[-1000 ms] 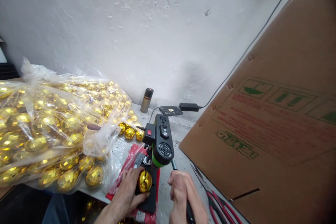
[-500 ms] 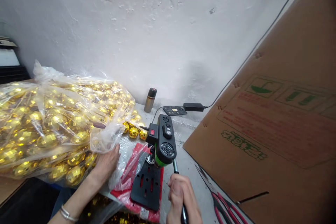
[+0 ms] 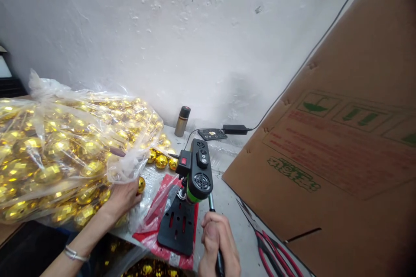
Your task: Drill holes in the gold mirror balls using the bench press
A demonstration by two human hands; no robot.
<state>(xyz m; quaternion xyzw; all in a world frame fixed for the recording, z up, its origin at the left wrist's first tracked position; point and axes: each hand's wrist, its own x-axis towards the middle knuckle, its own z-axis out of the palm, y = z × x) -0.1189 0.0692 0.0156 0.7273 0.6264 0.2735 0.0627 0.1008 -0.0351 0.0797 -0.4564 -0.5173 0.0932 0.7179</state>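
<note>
My right hand is wrapped round the black grip of a metal lever, whose rod runs up behind the head of a small black bench machine. The machine has round vents, a red switch and a green ring, and stands on a slotted black base plate. At the bag's edge, my left hand has its fingers curled at a shiny gold faceted ball; part of the fingers is hidden. A large clear plastic bag full of gold balls lies beside and above that hand.
Red plastic packaging lies under the base plate. Red-handled shears rest at the right beside a big cardboard box. Near the wall are a small bottle, a dark phone-like slab and a power adapter with its cable.
My left hand has shifted slightly left and down, and a gold ball now shows at its fingertips. My right hand keeps its hold on the lever. The view has turned slightly.
</note>
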